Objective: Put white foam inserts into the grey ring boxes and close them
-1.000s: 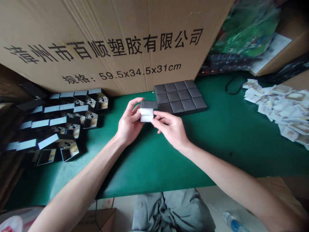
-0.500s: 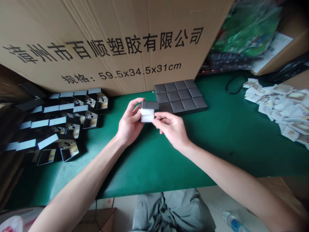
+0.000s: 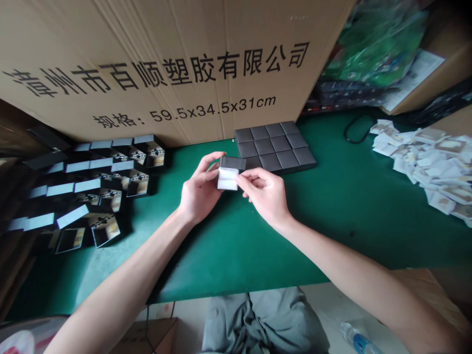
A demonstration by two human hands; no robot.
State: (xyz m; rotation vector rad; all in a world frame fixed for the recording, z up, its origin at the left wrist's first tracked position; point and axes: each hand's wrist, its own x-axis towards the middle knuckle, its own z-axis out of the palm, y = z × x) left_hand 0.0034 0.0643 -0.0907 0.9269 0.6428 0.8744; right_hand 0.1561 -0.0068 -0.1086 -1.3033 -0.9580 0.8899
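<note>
My left hand (image 3: 199, 191) holds an open box (image 3: 233, 162), my right hand (image 3: 266, 196) pinches its white insert (image 3: 227, 179); closed boxes (image 3: 275, 147) seem done, other open boxes (image 3: 87, 185) pending.

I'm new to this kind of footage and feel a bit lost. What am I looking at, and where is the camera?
There is no machine here: these are a person's own bare hands. The view comes from one camera worn on the head, looking forward and down.

The left hand holds a small dark box by its left side. The thumb and fingers of the right hand are at the right edge of its white part; I can't tell whether that is a separate piece.

On the green table, rows of open dark boxes stand on the left, a block of dark square-topped pieces lies beyond the hands, and a pile of white pieces is on the right. A large printed carton stands behind.
</note>
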